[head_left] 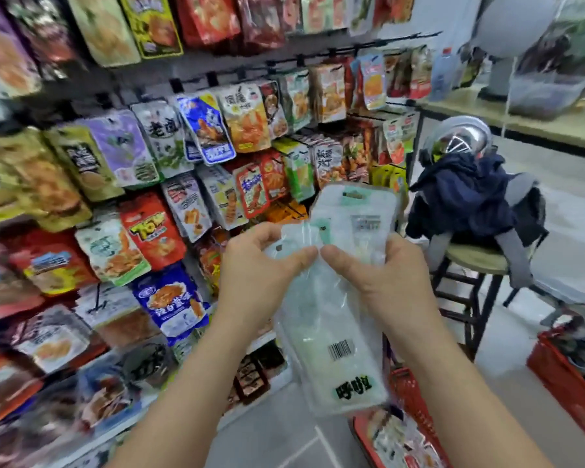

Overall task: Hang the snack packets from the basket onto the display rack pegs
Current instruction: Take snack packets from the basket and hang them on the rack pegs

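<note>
Holding a bunch of pale green-and-white snack packets (338, 359) in both hands, in front of the rack (142, 153). Count unclear: they overlap and the film is see-through, at least two. One sticks up above the hands with its hang hole at the top. One hangs below them, barcode and black lettering facing the camera.

Left hand (250, 275): thumb on the front, fingers (260, 233) curled over a packet's top edge, pinching it. Right hand (382, 275): thumb pressed on the front of the packets, other fingers behind them and mostly hidden; reads as a pinch. Thumb tips nearly touch at the middle.

Held packets are on no peg, apart from the rack, and above the basket rather than in it.

Rack fills the left half: rows of colourful packets hanging from black pegs (213, 77), tightly overlapped. Far left is motion-blurred.

Red basket (409, 396) sits on the floor (284, 434) right below the held packets, more packets inside. Second basket (561, 373), also red, is at the right edge, contents too blurred to tell.

Behind the right hand: stool (470, 261) carrying a dark blue jacket (463, 194) with a helmet (460, 136) on top. Pale surface (537, 125) runs along the far right wall.
</note>
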A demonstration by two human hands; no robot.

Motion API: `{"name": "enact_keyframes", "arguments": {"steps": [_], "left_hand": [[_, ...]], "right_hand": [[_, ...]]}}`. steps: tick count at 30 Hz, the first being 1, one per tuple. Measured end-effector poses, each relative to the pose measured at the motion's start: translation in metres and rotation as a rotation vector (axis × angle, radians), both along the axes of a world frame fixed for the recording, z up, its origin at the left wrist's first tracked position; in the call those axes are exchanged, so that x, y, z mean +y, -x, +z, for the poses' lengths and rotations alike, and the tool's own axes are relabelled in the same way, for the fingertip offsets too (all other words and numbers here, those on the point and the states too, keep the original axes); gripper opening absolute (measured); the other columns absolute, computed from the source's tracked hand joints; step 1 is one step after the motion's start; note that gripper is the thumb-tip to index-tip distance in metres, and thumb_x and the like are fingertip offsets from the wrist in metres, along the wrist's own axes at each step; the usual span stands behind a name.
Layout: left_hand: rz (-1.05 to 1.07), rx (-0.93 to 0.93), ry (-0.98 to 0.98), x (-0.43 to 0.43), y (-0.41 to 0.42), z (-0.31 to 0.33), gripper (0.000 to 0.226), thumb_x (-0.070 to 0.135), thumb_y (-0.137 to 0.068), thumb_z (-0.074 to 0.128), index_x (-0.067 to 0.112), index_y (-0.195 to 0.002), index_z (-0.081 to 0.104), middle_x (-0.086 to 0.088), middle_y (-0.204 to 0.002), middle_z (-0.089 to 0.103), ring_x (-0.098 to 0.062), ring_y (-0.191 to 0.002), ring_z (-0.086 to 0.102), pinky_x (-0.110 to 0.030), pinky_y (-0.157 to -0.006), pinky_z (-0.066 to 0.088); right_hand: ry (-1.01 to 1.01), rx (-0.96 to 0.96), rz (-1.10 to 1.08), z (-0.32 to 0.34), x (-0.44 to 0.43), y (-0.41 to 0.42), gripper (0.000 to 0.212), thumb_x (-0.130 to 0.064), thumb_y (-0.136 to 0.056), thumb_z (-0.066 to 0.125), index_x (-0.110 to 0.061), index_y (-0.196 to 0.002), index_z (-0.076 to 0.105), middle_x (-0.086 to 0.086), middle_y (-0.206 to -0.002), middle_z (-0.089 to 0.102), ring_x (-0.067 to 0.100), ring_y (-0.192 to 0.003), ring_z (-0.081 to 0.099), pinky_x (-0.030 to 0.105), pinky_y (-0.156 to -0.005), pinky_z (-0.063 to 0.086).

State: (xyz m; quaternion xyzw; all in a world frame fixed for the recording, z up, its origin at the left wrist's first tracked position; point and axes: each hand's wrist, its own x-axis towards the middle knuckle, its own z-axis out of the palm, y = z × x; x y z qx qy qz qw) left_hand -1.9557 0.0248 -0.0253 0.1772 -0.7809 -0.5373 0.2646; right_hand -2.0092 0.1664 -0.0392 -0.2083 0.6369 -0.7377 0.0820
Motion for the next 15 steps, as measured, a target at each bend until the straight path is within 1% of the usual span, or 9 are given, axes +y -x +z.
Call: {"name": "enact_keyframes", "arguments": {"steps": [2,4,5,6,8,11,13,14,15], "left_hand": [[0.078,0.024,-0.053,-0.035,-0.017,0.008,0.022,0.024,-0.067,0.087,0.028,-0.074,0.066,0.009,-0.082,0.073,-0.008,-0.081,0.07,-0.027,-0.066,0.058],[0.158,0.021,-0.02,-0.074,-0.038,0.014,0.024,0.031,-0.066,0.087,0.033,-0.078,0.066,0.011,-0.093,0.072,-0.01,-0.093,0.068,-0.028,-0.076,0.058],[0.196,0.002,0.068,-0.093,-0.051,0.018,0.023,0.033,-0.069,0.085,0.036,-0.082,0.066,0.017,-0.095,0.069,-0.007,-0.096,0.064,-0.021,-0.08,0.054],[0.244,-0.026,0.199,-0.113,-0.066,0.023,0.023,0.034,-0.072,0.083,0.037,-0.089,0.067,0.023,-0.095,0.063,-0.001,-0.096,0.058,-0.01,-0.078,0.047],[0.361,-0.033,0.421,-0.155,-0.101,0.033,0.026,0.03,-0.078,0.079,0.034,-0.1,0.067,0.027,-0.09,0.057,0.006,-0.091,0.052,-0.002,-0.071,0.037],[0.443,-0.016,0.478,-0.22,-0.155,0.056,0.029,0.025,-0.084,0.073,0.043,-0.103,0.061,0.034,-0.101,0.057,0.007,-0.097,0.052,0.004,-0.073,0.034],[0.477,-0.007,0.501,-0.253,-0.18,0.073,0.017,0.023,-0.089,0.067,0.037,-0.098,0.066,0.035,-0.102,0.058,0.004,-0.091,0.056,-0.001,-0.073,0.041],[0.482,0.007,0.503,-0.265,-0.187,0.08,0.013,0.021,-0.089,0.066,0.033,-0.093,0.07,0.031,-0.1,0.062,-0.001,-0.086,0.059,-0.009,-0.072,0.045],[0.471,0.021,0.497,-0.273,-0.192,0.086,0.012,0.019,-0.089,0.065,0.029,-0.088,0.072,0.026,-0.096,0.066,-0.001,-0.081,0.061,-0.014,-0.072,0.047]], "right_hand": [[-0.001,-0.039,0.077,0.009,-0.036,-0.006,0.022,-0.013,-0.08,0.076,-0.012,-0.102,0.072,0.001,-0.093,0.077,0.02,-0.083,0.074,0.034,-0.069,0.06],[0.048,-0.085,0.134,0.014,-0.074,-0.014,0.021,-0.007,-0.08,0.074,-0.009,-0.101,0.072,0.003,-0.092,0.077,0.022,-0.082,0.074,0.032,-0.066,0.06],[0.072,-0.101,0.148,0.016,-0.093,-0.019,0.021,-0.007,-0.078,0.075,-0.01,-0.099,0.072,0.003,-0.09,0.077,0.022,-0.081,0.074,0.031,-0.064,0.059],[0.082,-0.105,0.149,0.017,-0.112,-0.024,0.022,-0.01,-0.076,0.077,-0.011,-0.097,0.072,0.002,-0.089,0.077,0.021,-0.08,0.074,0.031,-0.063,0.059],[0.063,-0.077,0.139,0.018,-0.149,-0.036,0.026,-0.017,-0.072,0.078,-0.012,-0.097,0.073,-0.001,-0.087,0.077,0.018,-0.079,0.074,0.029,-0.062,0.059],[0.004,-0.015,0.079,0.021,-0.202,-0.054,0.021,-0.016,-0.075,0.079,-0.015,-0.095,0.073,-0.002,-0.088,0.077,0.018,-0.082,0.074,0.038,-0.07,0.061],[-0.045,0.07,0.048,0.025,-0.238,-0.07,0.017,-0.017,-0.077,0.08,-0.018,-0.092,0.072,-0.004,-0.087,0.076,0.013,-0.081,0.073,0.036,-0.071,0.06],[-0.068,0.134,0.038,0.028,-0.257,-0.08,0.014,-0.018,-0.078,0.08,-0.021,-0.088,0.071,-0.008,-0.086,0.075,0.009,-0.079,0.071,0.033,-0.072,0.058],[-0.07,0.188,0.04,0.032,-0.275,-0.092,0.011,-0.02,-0.078,0.079,-0.024,-0.083,0.07,-0.012,-0.083,0.074,0.006,-0.077,0.07,0.031,-0.072,0.056]]}}
